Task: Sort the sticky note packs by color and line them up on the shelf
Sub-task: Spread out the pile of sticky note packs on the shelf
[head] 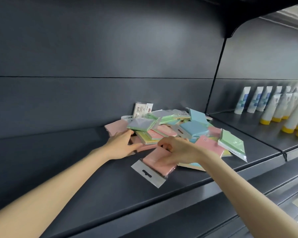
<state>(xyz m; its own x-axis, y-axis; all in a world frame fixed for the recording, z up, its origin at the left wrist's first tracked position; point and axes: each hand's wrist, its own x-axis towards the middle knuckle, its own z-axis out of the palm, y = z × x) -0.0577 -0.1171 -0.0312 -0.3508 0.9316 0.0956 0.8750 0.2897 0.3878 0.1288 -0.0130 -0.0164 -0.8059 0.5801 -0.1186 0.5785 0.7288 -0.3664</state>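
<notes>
At shelf centre, the sticky note packs [193, 128] lie in one unsorted heap on the dark shelf [76, 177], overlapping, so only a floor count holds: at least four pink, two blue, two green. The right hand [177, 152] curls its fingers onto one pink pack [153, 164] at the heap's 7 o'clock edge, probably to draw it clear and start a pink row; the left hand [122, 145], fingers near straight and gripping nothing, presses the heap at 9 o'clock, seemingly to brace it.
</notes>
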